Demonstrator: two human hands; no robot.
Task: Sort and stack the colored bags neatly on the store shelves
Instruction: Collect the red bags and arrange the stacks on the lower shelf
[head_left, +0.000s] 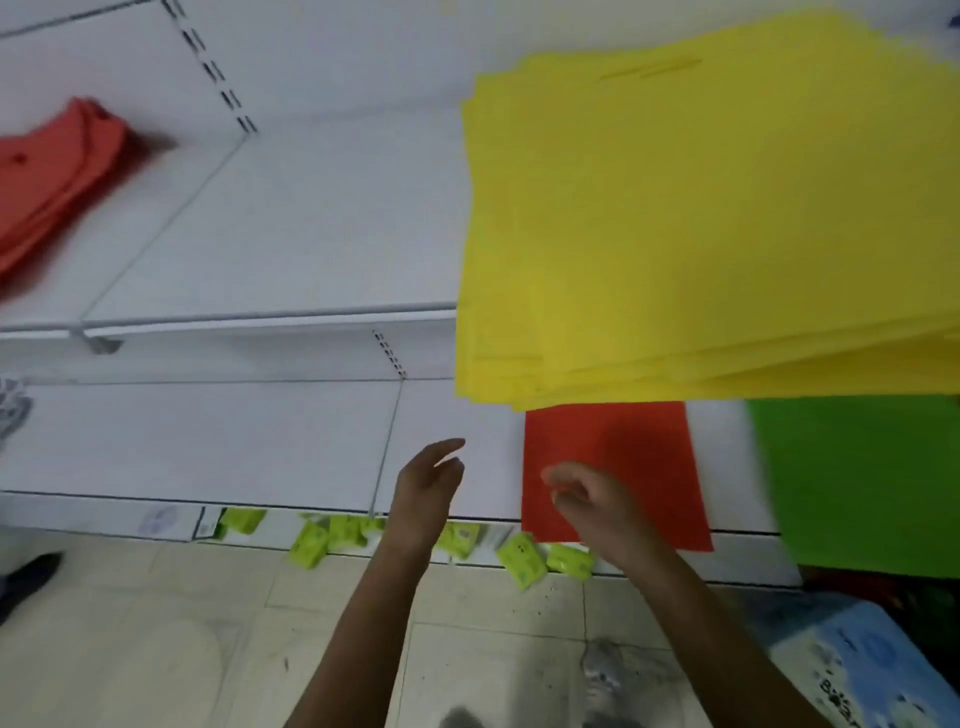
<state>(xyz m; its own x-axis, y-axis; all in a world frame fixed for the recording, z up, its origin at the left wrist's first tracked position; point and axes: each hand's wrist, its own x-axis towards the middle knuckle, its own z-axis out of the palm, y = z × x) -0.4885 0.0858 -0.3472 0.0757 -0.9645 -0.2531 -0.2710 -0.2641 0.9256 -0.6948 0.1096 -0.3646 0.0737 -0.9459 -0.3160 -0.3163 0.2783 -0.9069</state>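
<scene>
Fingers (447, 457) of the left hand (426, 493) are straight and loose, holding nothing, above the lower shelf (208, 441). Right hand (592, 499) hovers over the red bag (623, 447) with fingers loosely curled; blur hides any contact. Yellow bags (717, 223) overhang the upper shelf (291, 234); a green bag (862, 478) lies to the right, red bags (47, 176) far left. Green packets (519, 558) litter the floor (156, 634).

Place: a shop
Fittings: white metal shelves (270, 228) with slotted uprights (218, 73)
Stock: stacked yellow bags (717, 218), red bags (47, 176)
Floor: tiled (182, 649), small green packets (332, 538)
</scene>
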